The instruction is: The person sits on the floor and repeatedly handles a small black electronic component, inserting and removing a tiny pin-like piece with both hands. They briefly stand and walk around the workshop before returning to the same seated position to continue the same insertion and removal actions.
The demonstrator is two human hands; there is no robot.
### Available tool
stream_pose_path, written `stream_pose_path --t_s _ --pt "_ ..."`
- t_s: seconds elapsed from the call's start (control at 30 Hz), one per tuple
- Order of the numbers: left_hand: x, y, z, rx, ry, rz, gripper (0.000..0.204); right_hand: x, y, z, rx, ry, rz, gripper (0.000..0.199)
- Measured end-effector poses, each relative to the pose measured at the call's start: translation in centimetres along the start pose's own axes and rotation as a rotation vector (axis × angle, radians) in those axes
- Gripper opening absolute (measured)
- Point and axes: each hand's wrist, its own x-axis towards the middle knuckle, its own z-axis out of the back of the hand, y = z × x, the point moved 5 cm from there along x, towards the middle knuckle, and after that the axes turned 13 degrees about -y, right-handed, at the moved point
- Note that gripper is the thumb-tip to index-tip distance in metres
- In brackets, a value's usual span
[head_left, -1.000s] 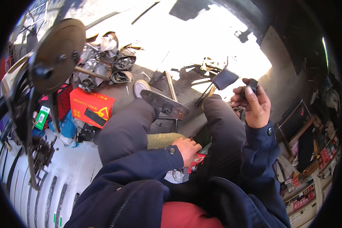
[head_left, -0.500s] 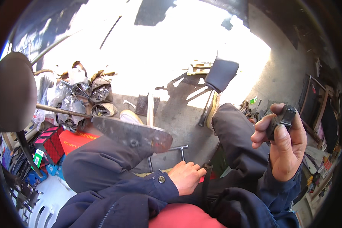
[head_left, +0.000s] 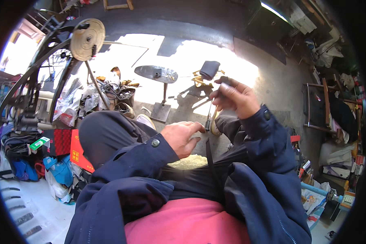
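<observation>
My right hand [head_left: 240, 97] is raised in front of my right knee, fingers and thumb closed on a small dark block [head_left: 228, 82]. Much of the block hides behind the fingers. Lower and to the left, my left hand [head_left: 182, 138] hovers over my lap, thumb apart from the fingers, with nothing visible in it. Close to its fingertips, farther down by my shoe, a tool's black handle [head_left: 208, 124] shows. Ahead stands an oval metal plate [head_left: 166, 75] on a post with a flat foot, a small dark piece [head_left: 157, 73] lying on it.
At left rises a black-framed machine with a round wheel [head_left: 88, 40]. Bags of small parts [head_left: 122, 95] sit below it, near a red box [head_left: 78, 148]. A dark pad [head_left: 210, 69] is ahead on the sunlit floor. A wooden frame [head_left: 326, 101] and clutter line the right.
The view has tilted up and shifted. My right hand has brought the dark block inward and forward. My left hand has lifted off my lap and its fingers have spread.
</observation>
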Motion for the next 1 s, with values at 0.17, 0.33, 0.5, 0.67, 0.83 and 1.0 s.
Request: stream_pose_path --t_s 0.17,0.33,0.5,0.67,0.83,1.0 --pt "-2.0 -1.2 4.4 -0.18 -0.083 0.276 0.042 -5.0 -3.1 -2.2 0.244 0.241 -0.199 0.045" --pt "-2.6 -2.8 5.8 -0.348 -0.086 0.21 0.056 -8.2 -3.5 -4.0 0.226 0.43 -0.196 0.072" --pt "-2.4 -3.5 6.8 -0.382 -0.069 0.137 0.066 -7.8 -2.4 -6.1 -0.017 0.438 -0.189 0.078" --pt "-1.4 -0.9 8.3 -0.333 -0.11 0.187 0.06 -5.1 -1.9 -9.0 -0.164 0.531 -0.188 0.071" --pt "0.0 2.4 8.6 -0.258 -0.162 0.247 0.053 -1.5 -2.7 -10.5 -0.171 0.517 -0.224 0.067" --pt "0.8 4.9 7.9 -0.24 -0.247 0.193 0.047 0.7 -4.1 -10.1 -0.109 0.481 -0.323 0.055"
